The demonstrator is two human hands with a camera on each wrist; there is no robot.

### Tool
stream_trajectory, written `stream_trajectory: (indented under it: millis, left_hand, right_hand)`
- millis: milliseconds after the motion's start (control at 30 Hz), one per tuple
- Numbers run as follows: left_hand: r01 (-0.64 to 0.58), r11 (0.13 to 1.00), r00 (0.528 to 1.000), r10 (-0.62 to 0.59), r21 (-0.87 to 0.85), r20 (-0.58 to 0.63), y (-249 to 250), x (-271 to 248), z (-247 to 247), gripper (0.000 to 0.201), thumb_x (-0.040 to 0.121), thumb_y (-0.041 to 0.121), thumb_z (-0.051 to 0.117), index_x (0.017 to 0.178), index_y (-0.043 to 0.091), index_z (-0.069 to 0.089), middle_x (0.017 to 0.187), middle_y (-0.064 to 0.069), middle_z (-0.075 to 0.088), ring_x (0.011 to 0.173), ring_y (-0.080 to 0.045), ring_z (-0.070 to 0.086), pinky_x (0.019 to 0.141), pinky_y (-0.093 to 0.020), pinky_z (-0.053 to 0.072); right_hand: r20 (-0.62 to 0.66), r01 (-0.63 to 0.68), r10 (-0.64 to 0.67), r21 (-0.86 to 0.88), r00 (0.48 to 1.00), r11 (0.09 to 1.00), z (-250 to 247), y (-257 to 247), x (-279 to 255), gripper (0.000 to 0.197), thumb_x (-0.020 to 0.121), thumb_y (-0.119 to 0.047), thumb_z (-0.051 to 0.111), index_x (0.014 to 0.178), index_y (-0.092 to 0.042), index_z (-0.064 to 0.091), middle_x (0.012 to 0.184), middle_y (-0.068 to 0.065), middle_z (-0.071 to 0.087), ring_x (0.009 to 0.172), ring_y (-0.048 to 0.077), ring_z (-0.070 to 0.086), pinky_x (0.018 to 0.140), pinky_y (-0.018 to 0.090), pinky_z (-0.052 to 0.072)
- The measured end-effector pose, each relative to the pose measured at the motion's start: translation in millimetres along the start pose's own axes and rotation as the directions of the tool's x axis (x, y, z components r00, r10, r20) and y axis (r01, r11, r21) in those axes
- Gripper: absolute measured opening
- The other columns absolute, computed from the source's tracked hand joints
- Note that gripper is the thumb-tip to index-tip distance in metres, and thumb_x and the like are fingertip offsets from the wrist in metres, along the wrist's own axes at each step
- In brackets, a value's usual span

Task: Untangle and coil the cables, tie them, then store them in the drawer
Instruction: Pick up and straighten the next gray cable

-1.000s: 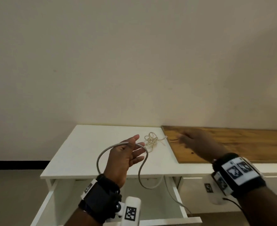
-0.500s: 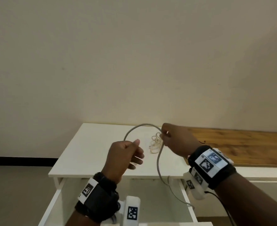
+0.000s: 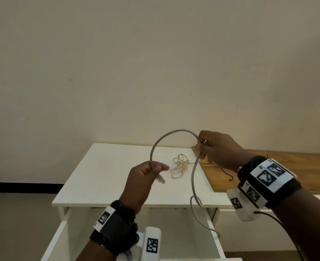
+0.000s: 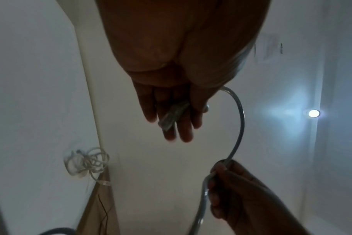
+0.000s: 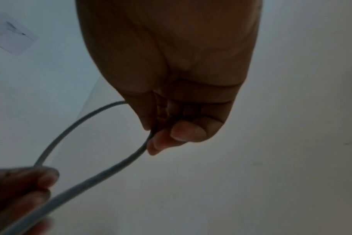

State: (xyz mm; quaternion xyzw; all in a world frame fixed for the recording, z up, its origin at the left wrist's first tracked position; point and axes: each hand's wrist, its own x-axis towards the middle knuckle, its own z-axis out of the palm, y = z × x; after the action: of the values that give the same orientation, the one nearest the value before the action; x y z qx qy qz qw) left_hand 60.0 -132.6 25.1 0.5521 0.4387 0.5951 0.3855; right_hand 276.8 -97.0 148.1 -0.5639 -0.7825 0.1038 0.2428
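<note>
Grey round-jacketed cable (image 3: 193, 178), clear-plastic plug on one end: held in the air above the open white drawer (image 3: 174, 232), arched between both hands, the rest hanging down into that drawer and over its right wall.

Nearest to the drawer, left hand (image 3: 142, 182): fingers curled round the cable just behind the plug, which juts out past the fingertips in the left wrist view.

Further from the drawer and higher, right hand (image 3: 218, 150): pinches the cable between thumb and fingers at the top of the arch; the hanging run drops from this pinch.

Beyond the drawer, on the white tabletop (image 3: 106, 166): tangled cream cord (image 3: 180, 166), lying loose, untouched. Beside it, further right of the drawer, a brown wooden top (image 3: 287, 166) with a thin black wire (image 3: 225, 171) on it.

Handling, by judgement: the grey cable looks light and springy, stiff enough to hold its own curve, so loops should form evenly but may spring open if released. Best held just behind the plug as anchor, the other hand sliding along the jacket to feed each loop. The plug clip may be fragile.

Change from a second ago: the right hand, then open over the wooden top, now grips the cable; the left hand, then loosely spread with the cable draped over it, has closed on the plug end; the arch between them is new.
</note>
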Motion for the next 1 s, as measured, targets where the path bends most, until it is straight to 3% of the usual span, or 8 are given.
stream_trajectory:
  millis: [100, 200, 267, 433, 567, 700, 800, 1000]
  left_hand:
    - [0.033, 0.996, 0.998, -0.028, -0.079, 0.06, 15, -4, 4, 0.029, 0.104, 0.008, 0.043, 0.099, 0.008, 0.071, 0.059, -0.004, 0.056, 0.056, -0.018, 0.052, 0.064, -0.032, 0.048]
    - [-0.058, 0.987, 0.989, 0.037, 0.149, 0.143, 34, 1, 17, 0.029, 0.104, 0.014, 0.045, 0.101, 0.017, 0.073, 0.053, 0.011, 0.045, 0.052, -0.01, 0.039, 0.053, -0.019, 0.035]
    - [-0.218, 0.923, 0.957, 0.14, 0.315, 0.253, 55, 5, 32, 0.026, 0.103, 0.017, 0.047, 0.1, 0.02, 0.072, 0.053, 0.016, 0.05, 0.055, -0.003, 0.043, 0.056, -0.016, 0.033]
    - [-0.513, 0.644, 0.83, 0.204, 0.567, 0.52, 131, 19, 51, 0.032, 0.098, 0.007, 0.045, 0.076, 0.027, 0.056, 0.068, 0.016, 0.05, 0.068, -0.005, 0.047, 0.061, -0.013, 0.033]
    - [-0.654, 0.353, 0.756, 0.274, 0.669, 0.595, 173, 31, 41, 0.022, 0.101, 0.015, 0.048, 0.09, 0.017, 0.066, 0.087, 0.002, 0.062, 0.082, -0.017, 0.055, 0.073, -0.028, 0.04]
    - [-0.71, 0.266, 0.694, 0.421, 0.652, 0.584, 195, 40, 10, 0.023, 0.095, 0.018, 0.048, 0.079, 0.019, 0.065, 0.078, 0.008, 0.058, 0.07, -0.009, 0.048, 0.069, -0.01, 0.037]
    - [-0.682, 0.26, 0.706, 0.478, 0.683, 0.523, 202, 45, -22, 0.021, 0.09, 0.016, 0.048, 0.074, 0.021, 0.06, 0.073, 0.014, 0.053, 0.067, -0.006, 0.042, 0.07, -0.001, 0.033]
    - [-0.563, 0.22, 0.764, 0.505, 0.796, 0.401, 203, 50, -94, 0.044, 0.09, -0.005, 0.057, 0.072, 0.034, 0.05, 0.073, 0.019, 0.056, 0.063, -0.008, 0.048, 0.07, -0.008, 0.037]
  right_hand:
    - [-0.035, -0.03, 0.023, -0.226, 0.999, 0.974, -6, 8, -6, 0.01, 0.095, -0.028, 0.058, 0.1, -0.019, 0.056, 0.1, 0.002, 0.069, 0.084, 0.015, 0.064, 0.069, 0.03, 0.05]
    - [0.062, 0.108, -0.1, -0.15, 0.993, 0.983, -22, 5, -22, 0.064, 0.085, -0.034, 0.071, 0.141, -0.027, 0.04, 0.144, -0.005, 0.046, 0.127, 0.015, 0.046, 0.102, 0.03, 0.042]
    - [0.162, 0.247, -0.227, -0.112, 0.96, 0.963, -34, -11, -33, 0.075, 0.087, -0.042, 0.069, 0.15, -0.03, 0.03, 0.15, -0.012, 0.04, 0.135, 0.008, 0.038, 0.108, 0.025, 0.034]
    - [0.19, 0.168, -0.174, 0.048, 0.966, 0.985, -50, -30, -38, 0.049, 0.097, -0.035, 0.058, 0.142, -0.021, 0.043, 0.105, -0.006, 0.072, 0.091, 0.01, 0.068, 0.089, 0.033, 0.053]
    - [0.129, 0.202, -0.233, 0.216, 0.964, 0.955, -67, -34, -46, 0.026, 0.102, -0.032, 0.05, 0.105, -0.013, 0.068, 0.067, -0.003, 0.068, 0.048, 0.004, 0.048, 0.055, 0.025, 0.044]
    - [0.007, 0.312, -0.314, 0.091, 0.949, 0.946, -89, -42, -51, 0.032, 0.104, -0.032, 0.044, 0.09, -0.022, 0.072, 0.059, -0.008, 0.05, 0.048, 0.0, 0.043, 0.054, 0.017, 0.034]
    - [-0.008, 0.328, -0.328, -0.012, 0.945, 0.945, -104, -43, -53, 0.031, 0.105, -0.031, 0.041, 0.091, -0.025, 0.068, 0.066, -0.009, 0.049, 0.056, 0.003, 0.044, 0.055, 0.018, 0.035]
    - [-0.021, 0.358, -0.358, 0.0, 0.934, 0.934, -115, -26, -51, 0.027, 0.103, -0.027, 0.046, 0.089, -0.024, 0.068, 0.067, -0.011, 0.052, 0.059, 0.001, 0.046, 0.06, 0.019, 0.038]
